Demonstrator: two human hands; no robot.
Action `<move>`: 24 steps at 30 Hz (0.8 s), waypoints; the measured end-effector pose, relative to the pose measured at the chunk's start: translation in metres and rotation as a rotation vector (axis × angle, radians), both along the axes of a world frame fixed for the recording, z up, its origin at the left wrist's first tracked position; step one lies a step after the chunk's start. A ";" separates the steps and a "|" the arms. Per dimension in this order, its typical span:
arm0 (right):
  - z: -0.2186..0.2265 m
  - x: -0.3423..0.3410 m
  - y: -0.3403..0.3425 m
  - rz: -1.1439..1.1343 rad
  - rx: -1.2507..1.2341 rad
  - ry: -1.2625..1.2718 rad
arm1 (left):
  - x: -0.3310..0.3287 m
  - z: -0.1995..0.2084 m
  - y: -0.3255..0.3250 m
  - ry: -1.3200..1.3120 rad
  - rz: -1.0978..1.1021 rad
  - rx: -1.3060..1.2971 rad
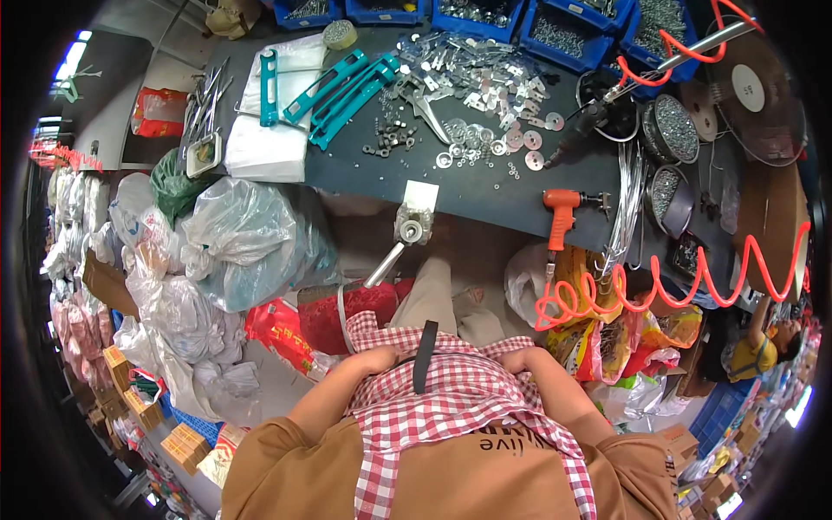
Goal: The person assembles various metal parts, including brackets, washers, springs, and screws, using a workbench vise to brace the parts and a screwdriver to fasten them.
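Observation:
My left hand [379,358] rests at the left side of my red-and-white checked apron [468,381], its fingers hidden by the cloth. At the apron's right side is my right hand [518,359], with fingers likewise out of sight. Whether either hand holds anything does not show. Ahead of my lap, a metal clamp [412,227] with a long handle is fixed at the bench's near edge. On the dark workbench [355,178] lie several teal tool handles [338,87], loose metal plates and discs [494,82], small nuts [390,139] and an orange air tool [563,217].
Blue bins [563,39] of screws line the bench's back. A red coiled hose [676,299] hangs at the right, near round bowls of fasteners [672,130]. Stuffed plastic bags [247,234] crowd the left. Another person [754,355] is at the far right.

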State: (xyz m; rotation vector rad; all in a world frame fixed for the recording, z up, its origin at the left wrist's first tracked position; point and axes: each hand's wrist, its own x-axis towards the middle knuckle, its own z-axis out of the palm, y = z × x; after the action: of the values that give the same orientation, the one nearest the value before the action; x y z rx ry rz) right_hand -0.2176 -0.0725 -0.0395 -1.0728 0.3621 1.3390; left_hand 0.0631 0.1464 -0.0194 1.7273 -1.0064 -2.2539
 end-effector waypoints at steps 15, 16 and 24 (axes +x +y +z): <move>-0.061 0.042 0.032 0.221 0.027 -0.223 | 0.119 0.045 -0.029 -0.121 0.239 -0.037; -0.063 0.052 0.033 0.130 0.048 -0.042 | 0.137 0.037 -0.048 -0.175 0.337 -0.055; -0.173 0.191 0.036 -0.442 -0.838 -0.102 | 0.171 -0.002 -0.232 -0.345 -0.185 -1.098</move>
State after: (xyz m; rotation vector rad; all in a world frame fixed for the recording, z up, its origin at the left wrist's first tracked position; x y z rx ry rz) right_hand -0.0269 -0.0363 -0.2124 -1.6147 1.0738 0.7182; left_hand 0.2336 -0.0853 -0.0211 1.4768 -1.9956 -0.9978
